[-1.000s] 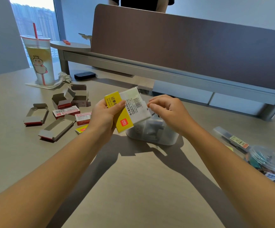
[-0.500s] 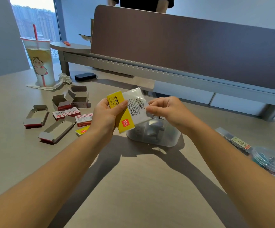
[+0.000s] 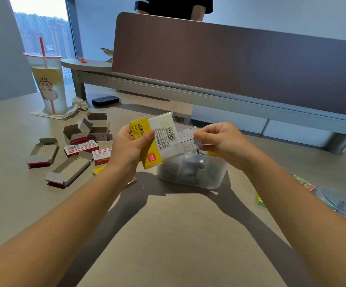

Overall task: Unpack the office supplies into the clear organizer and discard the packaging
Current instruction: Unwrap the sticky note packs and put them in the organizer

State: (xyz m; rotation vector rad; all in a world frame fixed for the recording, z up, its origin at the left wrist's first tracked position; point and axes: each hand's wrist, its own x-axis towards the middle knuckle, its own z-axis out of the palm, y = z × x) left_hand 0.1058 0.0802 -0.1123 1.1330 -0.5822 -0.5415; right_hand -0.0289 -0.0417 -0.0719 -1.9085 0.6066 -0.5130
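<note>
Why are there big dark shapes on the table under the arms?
Head view: those are shadows; bright light from the window behind hits the left hand, right hand and both arms, throwing soft dark shapes toward the camera across the table.

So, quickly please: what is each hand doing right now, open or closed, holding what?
Left hand: closed, holds the sticky notes pack by its yellow end.
Right hand: closed, pinches the pack's clear flap.
</note>
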